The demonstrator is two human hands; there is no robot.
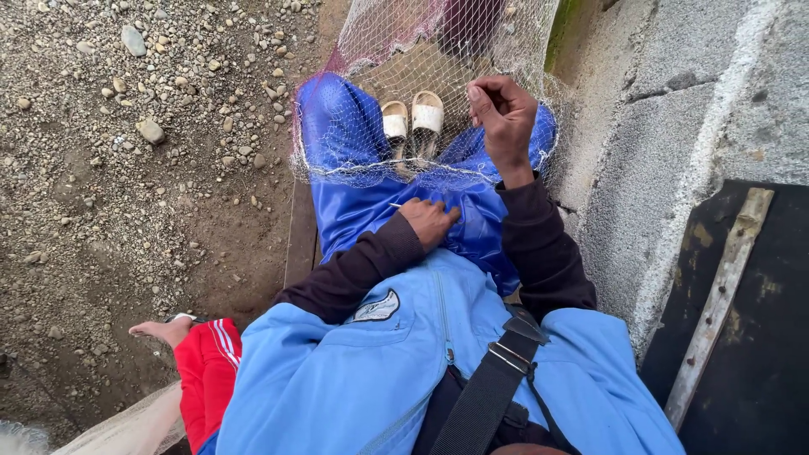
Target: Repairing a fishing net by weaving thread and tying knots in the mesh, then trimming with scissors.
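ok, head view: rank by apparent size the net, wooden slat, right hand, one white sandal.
1. net
2. wooden slat
3. right hand
4. white sandal, though it lies farther from the camera, so the last two are unsure.

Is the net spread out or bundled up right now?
Spread: the net drapes over both knees, right hand pinching its mesh, sandals visible through it.

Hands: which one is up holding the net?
The right hand, raised and pinching the net. The left hand rests low on the lap.
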